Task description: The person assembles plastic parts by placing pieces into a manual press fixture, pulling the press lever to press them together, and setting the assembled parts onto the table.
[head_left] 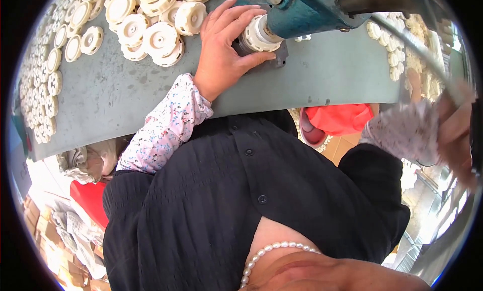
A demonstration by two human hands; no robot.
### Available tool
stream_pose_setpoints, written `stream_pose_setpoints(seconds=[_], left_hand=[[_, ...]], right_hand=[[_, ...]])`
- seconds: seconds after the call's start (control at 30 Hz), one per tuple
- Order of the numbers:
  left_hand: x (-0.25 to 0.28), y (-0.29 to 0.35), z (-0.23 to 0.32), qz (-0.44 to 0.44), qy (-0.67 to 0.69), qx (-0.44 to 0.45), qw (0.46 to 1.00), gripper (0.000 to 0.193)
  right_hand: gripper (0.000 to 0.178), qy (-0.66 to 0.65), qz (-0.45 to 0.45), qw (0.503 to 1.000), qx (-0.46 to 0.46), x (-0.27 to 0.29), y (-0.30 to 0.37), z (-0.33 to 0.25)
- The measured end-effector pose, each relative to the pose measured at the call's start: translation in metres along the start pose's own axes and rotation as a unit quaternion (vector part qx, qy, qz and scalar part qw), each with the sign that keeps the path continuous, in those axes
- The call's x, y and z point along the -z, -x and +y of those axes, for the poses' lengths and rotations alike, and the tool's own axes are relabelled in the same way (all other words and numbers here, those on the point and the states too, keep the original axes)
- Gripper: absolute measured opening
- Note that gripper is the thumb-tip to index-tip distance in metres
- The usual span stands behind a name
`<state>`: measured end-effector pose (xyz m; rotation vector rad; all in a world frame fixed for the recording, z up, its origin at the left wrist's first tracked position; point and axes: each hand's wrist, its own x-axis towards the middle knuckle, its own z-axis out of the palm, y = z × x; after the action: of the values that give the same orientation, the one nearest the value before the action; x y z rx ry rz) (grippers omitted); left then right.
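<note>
1. The cream cap (262,35) sits at the far side of the grey surface (322,79), just right of the middle, beneath the blue-green press (309,16).
2. Of the hands, the left hand (224,47) is half open and curved loosely round that cap, thumb on the near side, fingers on the far side.
3. The right hand (455,135), at the far right edge, is blurred beside the near end of a long lever (415,49); whether it grips it I cannot tell.
4. The cap looks like hard plastic: probably light, stiff and somewhat slippery, with a rim that might chip. Its notched outer edge seems the best hold, fingertips kept clear of the press.
5. Loose caps (160,39) lie heaped at the far left, with another group (386,43) at the far right, none in a container there.
6. Below the surface, a crumpled pale bag (83,162) hangs at left; cardboard boxes (48,230) stand near left. Their contents cannot be made out.
</note>
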<state>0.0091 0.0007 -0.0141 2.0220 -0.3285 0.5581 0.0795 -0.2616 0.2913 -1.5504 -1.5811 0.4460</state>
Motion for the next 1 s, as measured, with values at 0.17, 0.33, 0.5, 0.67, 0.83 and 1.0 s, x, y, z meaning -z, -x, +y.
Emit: stream_pose_setpoints(seconds=[0.17,0.33,0.5,0.67,0.83,1.0], left_hand=[[0.004,0.002,-0.003,-0.006,0.008,0.004,1.000,0.081],[0.007,-0.012,0.008,-0.038,0.015,0.014,0.999,0.081],[0.018,-0.029,0.003,-0.099,-0.037,-0.003,0.994,0.071],[0.027,-0.041,0.030,-0.130,0.005,0.028,0.991,0.057],[0.084,-0.064,0.011,-0.019,-0.103,-0.037,0.994,0.072],[0.118,-0.090,-0.057,0.051,-0.321,-0.069,0.943,0.077]], right_hand=[[0.036,0.220,-0.127,0.925,-0.283,-0.143,0.053,0.031],[0.042,0.457,0.206,0.844,-0.194,-0.231,0.078,0.151],[0.044,0.012,0.130,0.988,-0.086,-0.168,0.089,0.082],[0.055,-0.226,0.472,0.839,-0.150,-0.079,0.040,-0.021],[0.065,0.140,0.426,0.869,-0.208,-0.038,0.069,0.119],[0.097,0.372,0.229,0.836,-0.333,-0.125,0.111,0.214]])
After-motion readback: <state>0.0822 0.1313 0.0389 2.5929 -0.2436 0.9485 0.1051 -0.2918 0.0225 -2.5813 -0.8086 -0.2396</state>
